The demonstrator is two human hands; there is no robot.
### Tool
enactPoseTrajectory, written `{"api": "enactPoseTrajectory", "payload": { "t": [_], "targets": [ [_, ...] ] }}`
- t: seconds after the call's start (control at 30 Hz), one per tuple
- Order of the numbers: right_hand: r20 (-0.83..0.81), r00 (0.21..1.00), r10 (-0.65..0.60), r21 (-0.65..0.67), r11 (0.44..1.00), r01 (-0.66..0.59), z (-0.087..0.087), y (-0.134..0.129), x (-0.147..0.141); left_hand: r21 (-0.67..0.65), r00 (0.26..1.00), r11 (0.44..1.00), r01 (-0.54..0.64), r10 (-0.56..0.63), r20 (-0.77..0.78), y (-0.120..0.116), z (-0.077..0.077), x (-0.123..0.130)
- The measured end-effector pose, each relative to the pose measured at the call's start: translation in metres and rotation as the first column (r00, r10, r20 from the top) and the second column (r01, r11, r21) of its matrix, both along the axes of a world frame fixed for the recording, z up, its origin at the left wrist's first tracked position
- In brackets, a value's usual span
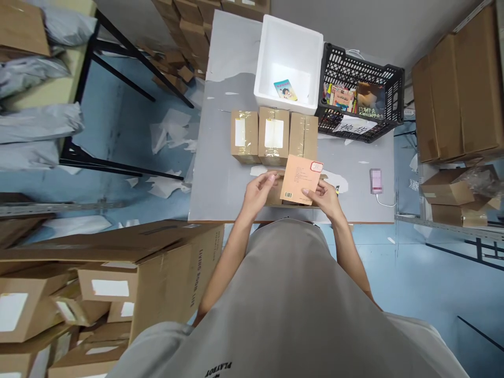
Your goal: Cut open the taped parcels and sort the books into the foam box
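My right hand (325,197) is closed on a thin orange book (301,178), thumb on its face and fingers behind. The book is tilted and shows a barcode, lines of small print and a red-edged label. Under it lies an open cardboard box (274,195) near the table's front edge, mostly hidden by the book. My left hand (260,191) is at the box's left side, thumb and fingers closed at its flap. Three taped cardboard boxes (274,131) stand in a row just beyond.
Behind the boxes stand a white foam bin (289,52) with one small book inside and a black plastic crate (368,134) of books. A phone (376,181) with a cable lies on the right of the table (220,194). A large carton (177,278) full of boxes is at lower left.
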State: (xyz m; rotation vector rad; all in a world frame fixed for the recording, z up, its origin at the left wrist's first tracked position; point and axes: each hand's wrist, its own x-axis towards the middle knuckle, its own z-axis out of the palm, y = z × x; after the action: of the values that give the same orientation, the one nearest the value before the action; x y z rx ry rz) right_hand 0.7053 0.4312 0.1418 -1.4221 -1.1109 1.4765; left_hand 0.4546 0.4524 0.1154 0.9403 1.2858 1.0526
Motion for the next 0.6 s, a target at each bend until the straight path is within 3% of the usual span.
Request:
{"api": "enactPoseTrajectory", "payload": {
  "t": [0.1, 0.27, 0.47, 0.6],
  "targets": [
    [-0.113, 0.993, -0.034, -0.016, 0.999, 0.032, 0.015, 0.0, -0.008, 0.024, 0.993, 0.995, 0.101, -0.102, 0.053, -0.002, 0.013, 0.007],
    [-0.103, 0.993, -0.052, -0.014, 0.999, 0.051, 0.016, 0.006, -0.016, -0.01, 0.999, 1.0, 0.003, -0.002, 0.033, -0.002, 0.019, 0.015],
    [0.184, 0.941, -0.283, 0.171, 0.952, 0.253, 0.02, 0.0, -0.027, 0.071, 0.992, 0.99, -0.119, 0.121, -0.026, -0.004, 0.022, 0.021],
    [0.141, 0.974, -0.176, 0.171, 0.974, 0.151, 0.03, -0.011, -0.047, 0.202, 0.979, 0.97, -0.136, 0.162, -0.121, -0.011, 0.037, 0.029]
  ]
}}
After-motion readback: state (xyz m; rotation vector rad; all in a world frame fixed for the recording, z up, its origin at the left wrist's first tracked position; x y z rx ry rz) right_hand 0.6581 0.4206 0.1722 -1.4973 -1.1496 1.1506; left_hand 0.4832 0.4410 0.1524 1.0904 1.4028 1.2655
